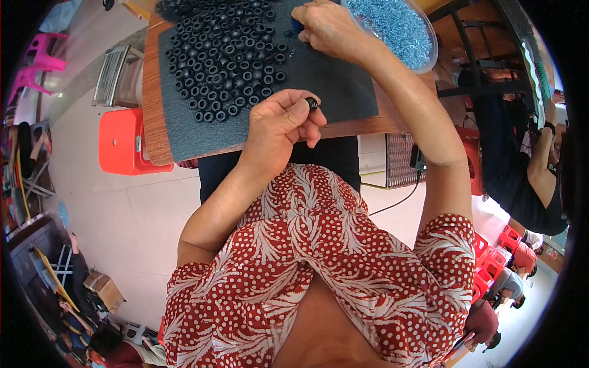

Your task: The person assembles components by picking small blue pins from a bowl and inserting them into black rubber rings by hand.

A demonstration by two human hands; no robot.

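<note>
My left hand (273, 126) is closed near the table's front edge. Between its thumb and forefinger it pinches a small black round piece (313, 104) with a hollow end. Farther off, my right hand (331, 29) is closed over the dark mat (334, 92), fingers bent down. A bit of something dark blue (297, 25) shows under its fingertips; its kind is hidden. Many black ring-shaped pieces (215, 67), like the held one, lie spread on the mat's left part. A clear round tub (434, 52) full of tiny light-blue translucent pieces (399, 30) stands beside my right forearm.
The mat lies on a wooden table (153, 116). A red plastic stool (118, 142) stands at the table's left, with a metal-framed stool (115, 75) and pink stools (40, 64) beyond. Another person's arm (541, 162) is at the right. Other people sit farther back near red stools.
</note>
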